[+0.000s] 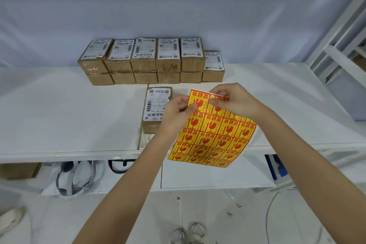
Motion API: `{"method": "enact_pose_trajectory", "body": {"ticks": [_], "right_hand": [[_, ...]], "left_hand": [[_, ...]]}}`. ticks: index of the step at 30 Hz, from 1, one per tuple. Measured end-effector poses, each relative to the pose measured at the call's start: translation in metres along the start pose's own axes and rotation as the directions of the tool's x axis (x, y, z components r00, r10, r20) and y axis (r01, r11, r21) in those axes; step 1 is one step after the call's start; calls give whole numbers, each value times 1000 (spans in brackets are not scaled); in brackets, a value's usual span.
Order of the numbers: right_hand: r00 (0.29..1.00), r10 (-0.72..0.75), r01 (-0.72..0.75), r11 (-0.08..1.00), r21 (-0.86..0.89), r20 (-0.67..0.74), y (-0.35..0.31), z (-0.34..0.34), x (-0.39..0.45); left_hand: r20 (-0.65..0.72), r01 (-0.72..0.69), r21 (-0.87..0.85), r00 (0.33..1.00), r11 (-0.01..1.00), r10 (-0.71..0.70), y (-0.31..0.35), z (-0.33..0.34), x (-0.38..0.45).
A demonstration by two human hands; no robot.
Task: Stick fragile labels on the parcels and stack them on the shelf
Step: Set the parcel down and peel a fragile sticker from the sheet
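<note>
Yellow label sheet (213, 134) pinched by both hands, apparently peeling one sticker.

The label sheet (213, 134) is showing as glossy yellow-and-red paper, curling limply. The parcels (144, 59) are looking like matt brown cardboard under shiny tape, with white paper slips. The table (69, 115) is gleaming smooth and white.
</note>
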State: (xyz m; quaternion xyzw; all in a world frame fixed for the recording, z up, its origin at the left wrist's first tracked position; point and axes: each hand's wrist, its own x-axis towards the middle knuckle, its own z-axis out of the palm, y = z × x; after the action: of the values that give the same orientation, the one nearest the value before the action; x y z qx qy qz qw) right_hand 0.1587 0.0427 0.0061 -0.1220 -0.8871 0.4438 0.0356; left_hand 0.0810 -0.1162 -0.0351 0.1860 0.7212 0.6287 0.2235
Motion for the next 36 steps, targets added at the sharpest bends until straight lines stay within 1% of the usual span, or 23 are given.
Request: {"method": "enact_pose_trajectory", "body": {"ticks": [3, 5, 7, 10, 11, 13, 14, 15, 17, 19, 20, 21, 22, 23, 25, 27, 29, 31, 32, 33, 34, 35, 36], "right_hand": [[995, 37, -46, 994, 100, 98, -3, 0, -4], [991, 67, -80, 990, 117, 118, -3, -1, -5], [989, 89, -103, 988, 117, 115, -3, -2, -5], [987, 101, -113, 989, 95, 127, -3, -4, -7], [986, 103, -115, 989, 92, 132, -3, -4, -7], [986, 98, -111, 989, 94, 132, -1, -4, -8], [988, 92, -106, 989, 102, 127, 0, -4, -8], [989, 86, -100, 988, 114, 119, 1, -4, -9], [992, 82, -94, 988, 124, 98, 2, -4, -10], [995, 71, -81, 987, 139, 74, 3, -5, -10], [996, 63, -72, 985, 154, 64, 4, -6, -10], [997, 58, -67, 982, 176, 57, 3, -6, -10], [997, 56, -66, 977, 202, 55, 4, -7, -11], [997, 55, -67, 973, 222, 58, 3, -8, -11], [996, 58, -73, 973, 218, 74, 4, -10, -11], [995, 56, -70, 981, 181, 84, 4, -10, -11], [997, 37, -47, 988, 145, 74, 5, -9, -11], [999, 31, -36, 992, 121, 42, 6, -4, -10], [1000, 17, -16, 999, 48, -21, 9, 1, -10], [989, -35, 21, 995, -98, -143, 11, 6, -9], [949, -133, 52, 960, -275, -287, 15, 12, -9], [874, -253, 65, 908, -415, -415, 17, 19, -11], [793, -341, 67, 873, -483, -505, 19, 28, -15]], "left_hand": [[-36, -6, -45, 999, 999, 4, 3, 0, -4], [-57, -3, -55, 998, 998, 0, 5, 1, -6], [-62, -30, -49, 998, 998, 27, 5, 2, -8], [-44, -136, -31, 990, 990, 135, 2, 3, -10], [-30, -185, 12, 982, 983, 185, 1, 4, -10], [-19, -300, 167, 952, 939, 307, 0, 5, -10], [-22, -375, 272, 918, 886, 396, -1, 5, -10], [-20, -451, 403, 866, 796, 500, -3, 4, -10], [26, -515, 664, 740, 542, 672, -9, 3, -8], [116, -531, 777, 649, 339, 752, -14, 3, -7], [166, -548, 791, 621, 273, 766, -16, 3, -7], [206, -566, 790, 608, 237, 766, -17, 4, -7], [225, -579, 780, 612, 236, 758, -18, 5, -7], [223, -589, 761, 632, 273, 742, -19, 6, -7], [170, -583, 680, 716, 445, 677, -17, 8, -10], [111, -532, 601, 795, 597, 597, -15, 12, -14], [77, -484, 563, 837, 669, 541, -13, 14, -16], [47, -468, 546, 846, 695, 532, -14, 17, -17], [19, -457, 535, 847, 710, 531, -15, 18, -16], [-18, -444, 526, 847, 725, 531, -16, 20, -16], [-55, -430, 519, 846, 738, 531, -17, 22, -15], [-90, -415, 513, 845, 752, 527, -18, 24, -15], [-121, -399, 501, 847, 768, 518, -18, 25, -14]]}}
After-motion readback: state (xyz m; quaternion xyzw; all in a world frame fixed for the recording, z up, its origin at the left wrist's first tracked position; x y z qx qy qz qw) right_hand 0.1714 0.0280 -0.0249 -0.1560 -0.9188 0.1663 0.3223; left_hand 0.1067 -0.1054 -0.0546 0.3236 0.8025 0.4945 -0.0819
